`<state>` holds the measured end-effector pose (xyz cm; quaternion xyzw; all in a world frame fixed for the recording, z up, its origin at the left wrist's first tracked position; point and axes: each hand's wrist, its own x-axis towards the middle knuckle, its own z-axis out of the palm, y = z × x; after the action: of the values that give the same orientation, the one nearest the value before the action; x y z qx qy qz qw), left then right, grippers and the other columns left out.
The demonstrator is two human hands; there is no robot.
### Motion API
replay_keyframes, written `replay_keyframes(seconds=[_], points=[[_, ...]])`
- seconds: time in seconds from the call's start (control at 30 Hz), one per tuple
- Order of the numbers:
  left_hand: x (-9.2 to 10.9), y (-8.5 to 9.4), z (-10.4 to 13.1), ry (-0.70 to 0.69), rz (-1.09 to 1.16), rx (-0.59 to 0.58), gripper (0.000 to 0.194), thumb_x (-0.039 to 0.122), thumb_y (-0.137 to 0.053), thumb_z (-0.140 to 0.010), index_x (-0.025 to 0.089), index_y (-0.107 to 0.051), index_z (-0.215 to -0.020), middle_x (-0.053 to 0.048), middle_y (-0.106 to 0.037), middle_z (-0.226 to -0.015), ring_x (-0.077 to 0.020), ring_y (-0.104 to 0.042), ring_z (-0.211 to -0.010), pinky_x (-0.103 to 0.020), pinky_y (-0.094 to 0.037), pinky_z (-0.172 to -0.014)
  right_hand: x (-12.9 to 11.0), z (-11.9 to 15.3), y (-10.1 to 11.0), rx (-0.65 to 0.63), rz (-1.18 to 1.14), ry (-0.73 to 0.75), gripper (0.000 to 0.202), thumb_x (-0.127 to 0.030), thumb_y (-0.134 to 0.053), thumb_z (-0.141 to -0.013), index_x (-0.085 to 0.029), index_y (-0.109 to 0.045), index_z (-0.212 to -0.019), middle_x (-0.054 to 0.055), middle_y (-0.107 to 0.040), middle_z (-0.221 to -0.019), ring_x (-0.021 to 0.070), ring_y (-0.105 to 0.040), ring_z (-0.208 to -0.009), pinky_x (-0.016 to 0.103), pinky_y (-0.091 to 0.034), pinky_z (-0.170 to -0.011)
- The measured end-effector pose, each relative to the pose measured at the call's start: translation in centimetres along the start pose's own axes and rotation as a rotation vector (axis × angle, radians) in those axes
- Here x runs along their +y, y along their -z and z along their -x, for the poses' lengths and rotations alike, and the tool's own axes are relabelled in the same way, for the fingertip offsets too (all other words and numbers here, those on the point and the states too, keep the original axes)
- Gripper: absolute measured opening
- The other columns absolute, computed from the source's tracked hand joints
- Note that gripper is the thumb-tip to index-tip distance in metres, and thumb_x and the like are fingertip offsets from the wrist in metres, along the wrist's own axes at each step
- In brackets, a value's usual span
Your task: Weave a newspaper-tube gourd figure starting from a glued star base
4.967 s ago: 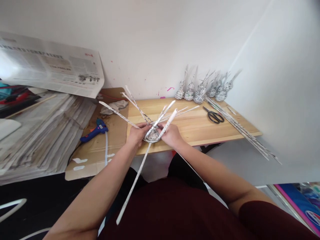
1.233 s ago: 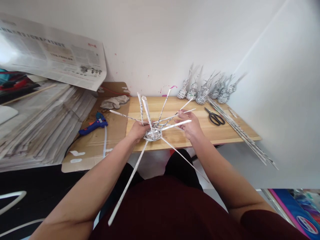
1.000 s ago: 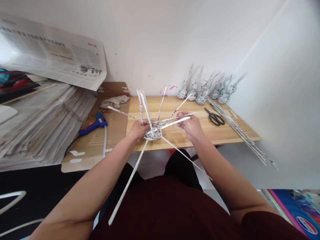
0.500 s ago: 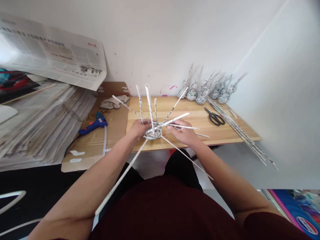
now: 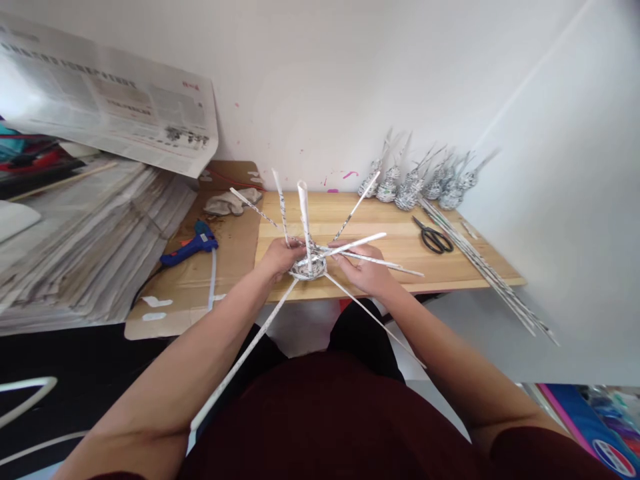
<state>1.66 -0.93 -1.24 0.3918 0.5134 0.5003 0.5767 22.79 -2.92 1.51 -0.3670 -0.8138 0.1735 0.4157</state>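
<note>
A small round woven paper base [image 5: 309, 269] is held over the front edge of the wooden board, with several rolled newspaper tubes sticking out of it in all directions. My left hand [image 5: 281, 259] grips its left rim, thumb and fingers pressed together. On the right side, my right hand [image 5: 363, 267] is closed around paper tubes close to the rim. One long tube [image 5: 250, 347] slants down toward my left forearm, and another runs down to the right under my right arm. Some fingertips are hidden behind the weave.
Black scissors [image 5: 433, 237] and a bundle of paper tubes [image 5: 480, 267] lie on the board [image 5: 395, 227]'s right side. Several woven paper pieces [image 5: 407, 190] stand by the wall. At left are a blue glue gun [image 5: 193, 248], a glove [image 5: 233, 201] and stacked newspapers [image 5: 115, 233].
My right hand has moved slightly inward against the rim, and an upright tube behind the base has dropped out of sight. The whole view has shifted slightly.
</note>
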Motion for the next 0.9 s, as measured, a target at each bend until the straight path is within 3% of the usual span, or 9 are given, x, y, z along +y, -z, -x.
replay_keyframes(seconds=[0.27,0.53,0.8,0.9], points=[[-0.3,0.0,-0.2,-0.019,-0.011,0.039,0.049,0.029,-0.090,-0.040,0.011,-0.075,-0.083,-0.004,-0.070,-0.066,-0.0149,-0.061,-0.059,-0.029,-0.049,-0.062,0.0,-1.0,-0.7,0.113,0.055,-0.049,0.018,-0.028,-0.058,-0.089,-0.021,-0.075,-0.093,0.006,-0.076,-0.098,0.0223,-0.070,-0.095,0.036,-0.053,-0.088],[-0.1,0.1,0.0,-0.041,-0.037,0.015,0.046,0.027,-0.088,-0.042,0.010,-0.076,-0.083,-0.005,-0.071,-0.067,-0.0141,-0.060,-0.059,-0.028,-0.049,-0.062,-0.3,-1.7,-1.4,0.067,0.009,-0.036,0.016,-0.028,-0.058,-0.089,-0.021,-0.071,-0.094,0.006,-0.075,-0.098,0.0200,-0.068,-0.094,0.035,-0.050,-0.089],[0.1,-0.2,0.1,-0.062,-0.078,0.040,0.045,0.030,-0.090,-0.041,0.011,-0.076,-0.080,-0.004,-0.071,-0.066,-0.0147,-0.061,-0.060,-0.027,-0.049,-0.061,-1.2,-2.2,-2.2,0.079,0.353,-0.111,0.017,-0.037,-0.069,-0.079,-0.021,-0.065,-0.080,0.005,-0.071,-0.080,0.0235,-0.061,-0.084,0.035,-0.044,-0.077],[0.0,-0.1,0.1,-0.076,-0.082,0.028,0.043,0.032,-0.089,-0.042,0.011,-0.075,-0.077,-0.005,-0.071,-0.065,-0.0151,-0.061,-0.060,-0.028,-0.050,-0.062,-1.6,-2.7,-2.8,0.079,0.384,-0.150,0.016,-0.037,-0.067,-0.079,-0.021,-0.063,-0.077,0.006,-0.070,-0.078,0.0230,-0.061,-0.080,0.035,-0.043,-0.074]])
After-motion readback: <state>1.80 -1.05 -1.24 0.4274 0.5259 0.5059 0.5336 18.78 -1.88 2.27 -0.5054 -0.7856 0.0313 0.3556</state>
